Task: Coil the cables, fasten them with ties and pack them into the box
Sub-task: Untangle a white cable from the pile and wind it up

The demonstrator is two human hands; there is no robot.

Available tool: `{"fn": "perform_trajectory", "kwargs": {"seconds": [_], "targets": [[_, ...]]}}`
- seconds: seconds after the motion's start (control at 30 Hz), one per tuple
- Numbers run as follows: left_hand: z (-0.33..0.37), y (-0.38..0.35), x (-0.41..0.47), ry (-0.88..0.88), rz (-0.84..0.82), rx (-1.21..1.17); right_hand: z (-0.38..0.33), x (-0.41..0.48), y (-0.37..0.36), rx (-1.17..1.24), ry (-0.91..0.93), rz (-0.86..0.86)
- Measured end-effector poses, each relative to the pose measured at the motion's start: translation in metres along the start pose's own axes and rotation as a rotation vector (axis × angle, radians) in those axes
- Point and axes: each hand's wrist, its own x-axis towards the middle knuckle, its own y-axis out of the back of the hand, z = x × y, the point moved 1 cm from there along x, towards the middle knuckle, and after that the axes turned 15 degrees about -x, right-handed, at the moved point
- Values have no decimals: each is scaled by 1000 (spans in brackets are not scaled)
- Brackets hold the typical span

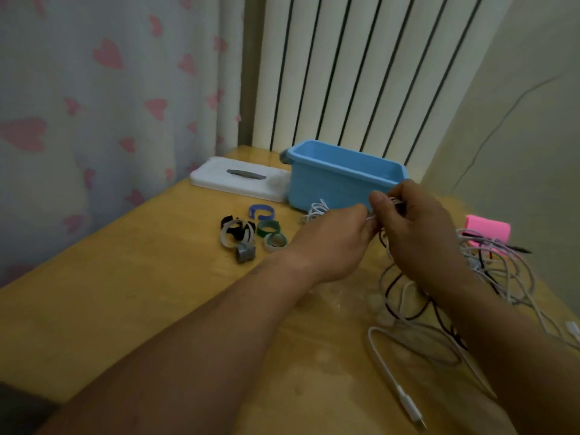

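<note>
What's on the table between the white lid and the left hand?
A heap of curled cable ties, blue, green, grey and black, shown in the head view.

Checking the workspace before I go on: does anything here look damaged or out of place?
A long crack runs diagonally up the wall on the right. The loose cables lie in a tangle.

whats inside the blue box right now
Only the bare inner far wall of the blue box shows, nothing above the rim. Its floor is hidden by the near wall, and the right hand covers its near right corner.
</note>
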Motion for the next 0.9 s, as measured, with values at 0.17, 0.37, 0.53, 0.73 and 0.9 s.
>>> {"fn": "perform_trajectory", "kwargs": {"seconds": [0.17, 0.37, 0.53, 0.73, 0.9], "targets": [[8, 36, 2, 79, 311, -406, -28, 31, 11, 234, -75, -290], [-33, 102, 3, 270, 887, -1322, -60, 75, -80, -266, 310, -529], [-41, 102, 1, 286, 902, -1384, -74, 99, -149, -642, 600, -668], [-44, 100, 4, 292, 886, -1331, -76, 105, -152, -487, 581, -580], [-44, 85, 10, 222, 769, -1061, -76, 90, -73, 42, 293, -372]]}}
